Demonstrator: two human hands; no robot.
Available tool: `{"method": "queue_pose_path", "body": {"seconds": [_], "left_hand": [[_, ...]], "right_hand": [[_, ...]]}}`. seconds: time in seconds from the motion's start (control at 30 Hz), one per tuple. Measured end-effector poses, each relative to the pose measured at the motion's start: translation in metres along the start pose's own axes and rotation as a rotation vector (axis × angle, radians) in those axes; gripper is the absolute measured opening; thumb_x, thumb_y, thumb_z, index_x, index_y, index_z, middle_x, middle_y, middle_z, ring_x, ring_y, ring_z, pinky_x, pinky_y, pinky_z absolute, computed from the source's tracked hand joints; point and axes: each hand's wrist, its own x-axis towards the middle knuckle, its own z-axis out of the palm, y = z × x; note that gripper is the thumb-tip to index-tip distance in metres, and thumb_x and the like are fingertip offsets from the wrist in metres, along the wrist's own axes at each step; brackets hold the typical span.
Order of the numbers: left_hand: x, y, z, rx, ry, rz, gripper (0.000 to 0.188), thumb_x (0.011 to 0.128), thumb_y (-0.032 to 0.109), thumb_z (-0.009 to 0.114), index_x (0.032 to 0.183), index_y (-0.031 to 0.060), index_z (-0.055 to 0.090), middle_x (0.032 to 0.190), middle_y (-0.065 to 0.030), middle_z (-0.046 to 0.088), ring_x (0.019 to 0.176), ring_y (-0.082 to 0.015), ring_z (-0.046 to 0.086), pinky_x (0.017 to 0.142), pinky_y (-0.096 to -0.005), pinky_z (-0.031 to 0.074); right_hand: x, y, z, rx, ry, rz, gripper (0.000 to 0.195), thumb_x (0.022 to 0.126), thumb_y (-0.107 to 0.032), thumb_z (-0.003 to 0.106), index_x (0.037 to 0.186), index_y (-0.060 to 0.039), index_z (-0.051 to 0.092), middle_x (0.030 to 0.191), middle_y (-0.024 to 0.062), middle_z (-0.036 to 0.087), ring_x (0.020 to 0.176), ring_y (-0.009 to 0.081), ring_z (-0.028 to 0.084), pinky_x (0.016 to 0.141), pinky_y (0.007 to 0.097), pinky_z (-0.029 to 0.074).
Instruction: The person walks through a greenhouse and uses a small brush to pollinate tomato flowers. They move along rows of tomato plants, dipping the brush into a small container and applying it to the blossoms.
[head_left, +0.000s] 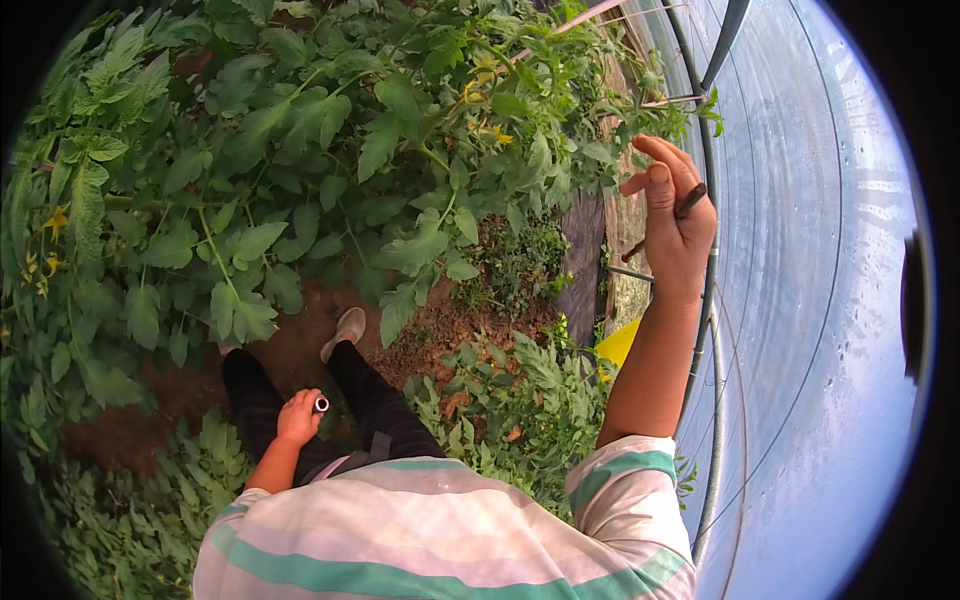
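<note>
My right hand is raised beside the greenhouse's metal frame tube, with its fingers curled. A slim dark rod or tool passes through the grip, one end above the thumb and a reddish-brown end below the palm. Just beyond the fingertips, a pink tie string runs to the tube by a leafy plant tip. Down by my thigh, my left hand is closed around a small cylindrical object. Only its round pale end with a dark centre shows, so what it is stays unclear.
Tall tomato plants with yellow flowers fill the row ahead. Lower plants grow behind, near my legs. Clear plastic sheeting curves along the right. A yellow sheet is partly hidden by my forearm. Bare soil lies underfoot.
</note>
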Motion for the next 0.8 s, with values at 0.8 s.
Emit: {"method": "queue_pose_path", "body": {"seconds": [0.8], "left_hand": [[0.207, 0.426, -0.259, -0.396, 0.845, 0.828, 0.049, 0.077, 0.018, 0.08, 0.122, 0.014, 0.061, 0.158, -0.0314, 0.016, 0.123, -0.0437, 0.056, 0.095, -0.0443, 0.054]], "right_hand": [[-0.186, -0.042, -0.078, 0.107, 0.687, 0.262, 0.074, 0.099, -0.065, 0.043, 0.109, 0.0049, 0.064, 0.078, 0.0131, 0.066, 0.069, 0.0208, 0.06, 0.054, 0.0263, 0.042]]}}
